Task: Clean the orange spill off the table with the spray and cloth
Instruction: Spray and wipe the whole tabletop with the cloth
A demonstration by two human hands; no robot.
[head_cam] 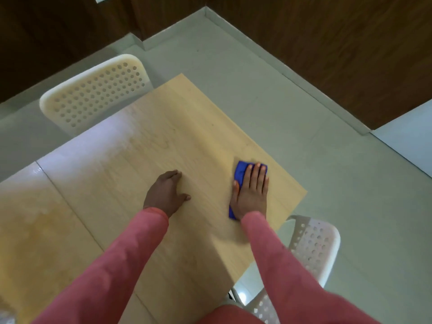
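A folded blue cloth [240, 173] lies on the light wooden table [163, 148] near its right edge. My right hand [251, 190] presses flat on the cloth with straight fingers. To the left of it, my left hand [167, 194] rests on the bare tabletop, fingers together and holding nothing. An orange-yellow stain [39, 230] shows on the table's left part, far from the cloth. No spray bottle is in view.
A white perforated chair [93, 92] stands at the table's far side. Another such chair [313, 244] stands at the right, close to the table edge. Grey floor and dark wooden walls surround the table. A seam [70, 206] crosses the tabletop.
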